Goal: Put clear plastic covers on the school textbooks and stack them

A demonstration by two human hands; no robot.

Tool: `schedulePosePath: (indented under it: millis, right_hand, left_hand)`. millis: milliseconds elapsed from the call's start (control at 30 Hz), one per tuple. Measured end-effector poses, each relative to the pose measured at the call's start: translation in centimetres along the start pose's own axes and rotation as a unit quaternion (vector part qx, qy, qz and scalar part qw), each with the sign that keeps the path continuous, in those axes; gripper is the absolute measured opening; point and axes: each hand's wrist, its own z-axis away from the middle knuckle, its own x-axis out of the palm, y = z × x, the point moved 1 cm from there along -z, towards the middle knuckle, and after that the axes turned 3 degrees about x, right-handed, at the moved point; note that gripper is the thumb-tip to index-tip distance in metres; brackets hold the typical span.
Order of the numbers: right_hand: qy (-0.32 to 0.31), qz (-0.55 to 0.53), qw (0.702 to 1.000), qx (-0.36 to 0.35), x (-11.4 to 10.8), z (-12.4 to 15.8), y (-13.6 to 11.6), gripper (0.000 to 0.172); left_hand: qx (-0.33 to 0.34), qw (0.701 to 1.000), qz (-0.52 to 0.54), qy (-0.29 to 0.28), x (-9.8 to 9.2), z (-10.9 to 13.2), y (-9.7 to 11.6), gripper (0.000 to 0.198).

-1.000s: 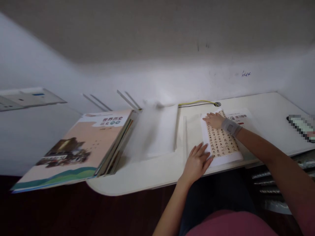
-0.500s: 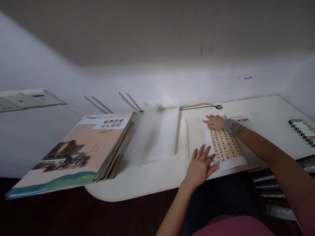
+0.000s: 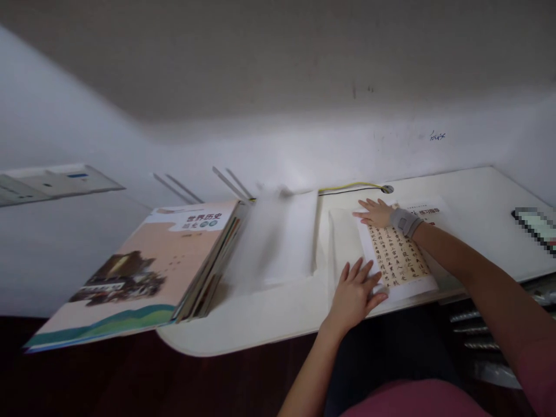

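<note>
A calligraphy sheet (image 3: 399, 258) with columns of dark characters on tan paper lies on a white desk (image 3: 473, 202). My left hand (image 3: 355, 292) rests flat on its near left corner, fingers spread. Flat on the sheet's far left corner lies my right hand (image 3: 377, 212), fingers stretched out, with a grey band round the wrist. A white booklet (image 3: 424, 212) with printed characters lies under the sheet at the back.
A stack of books (image 3: 143, 272) with a peach cover overhangs the desk's left end. White papers (image 3: 289, 237) lie beside it. A yellow and black cable (image 3: 347, 187) runs along the wall. A phone (image 3: 536, 226) lies at the right edge.
Both hands stay pressed on the sheet; the left hand has slid slightly nearer the front edge. The view has shifted a little.
</note>
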Motion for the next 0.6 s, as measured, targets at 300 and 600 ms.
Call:
schedulePosePath:
  millis: [300, 600]
  right_hand:
    - [0.185, -0.109, 0.977, 0.014, -1.5, 9.0, 1.4, 0.058]
    - [0.189, -0.315, 0.926, 0.085, 3.8, 18.8, -3.3, 0.075]
  left_hand:
    - [-0.003, 1.000, -0.016, 0.025, 0.2, 0.1, -0.2, 0.052]
    - [-0.107, 0.987, -0.051, 0.110, 1.0, 1.8, -1.4, 0.061]
